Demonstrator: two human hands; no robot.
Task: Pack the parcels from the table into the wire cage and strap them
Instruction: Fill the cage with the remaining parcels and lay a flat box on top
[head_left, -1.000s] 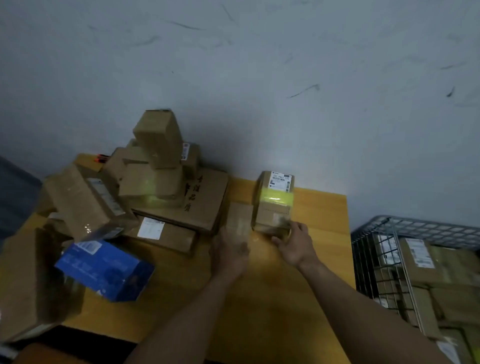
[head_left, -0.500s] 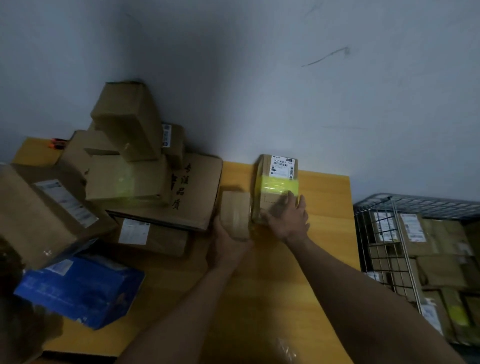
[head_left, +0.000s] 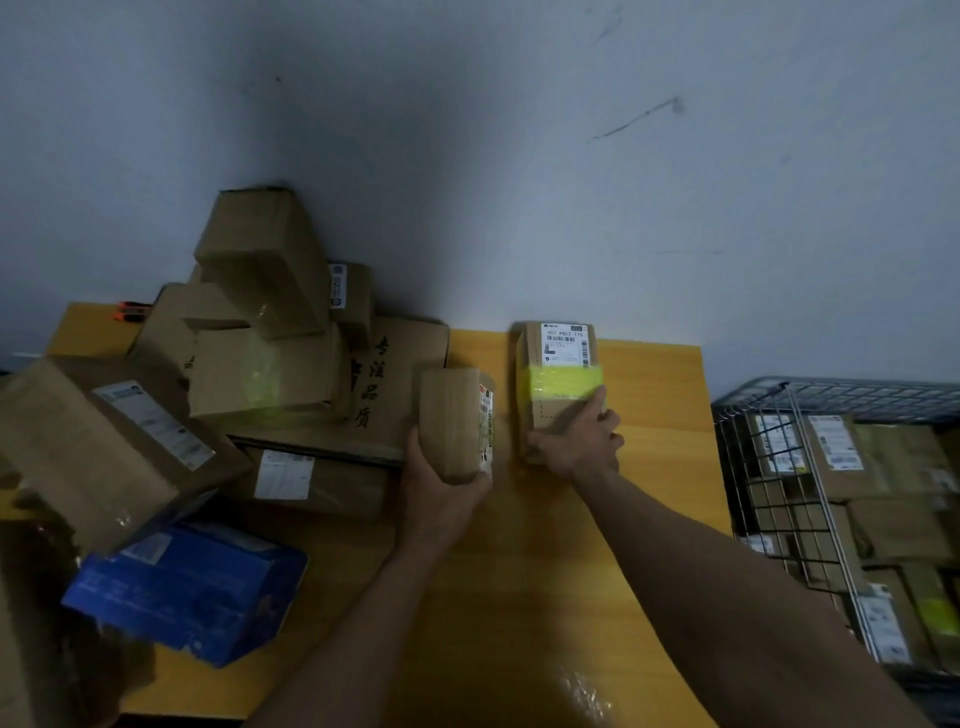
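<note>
Head view, clutter: a messy heap of cardboard boxes (head_left: 270, 364) and a blue parcel (head_left: 192, 587) hogged the left of the bench (head_left: 519, 597).
Left hand (head_left: 441, 499): fingers (head_left: 415, 452) wrapped round a small brown parcel (head_left: 452, 421), right beside the heap.
Right hand (head_left: 576, 441): arm stretched out, gripping the yellow-taped parcel (head_left: 558, 374) near the wall.
Wire cage (head_left: 769, 467): right of the bench, stuffed with labelled boxes (head_left: 883, 493).

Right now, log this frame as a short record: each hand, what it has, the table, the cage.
left hand: grips small plain brown cardboard box by its near end
right hand: grips brown cardboard box with yellow tape band and white label by its near end
surface: yellow wooden table, taped box resting on it near the wall
left of hands: pile of brown cardboard boxes; blue parcel at the near left
grey wire cage: right of table, already holds labelled boxes
</note>
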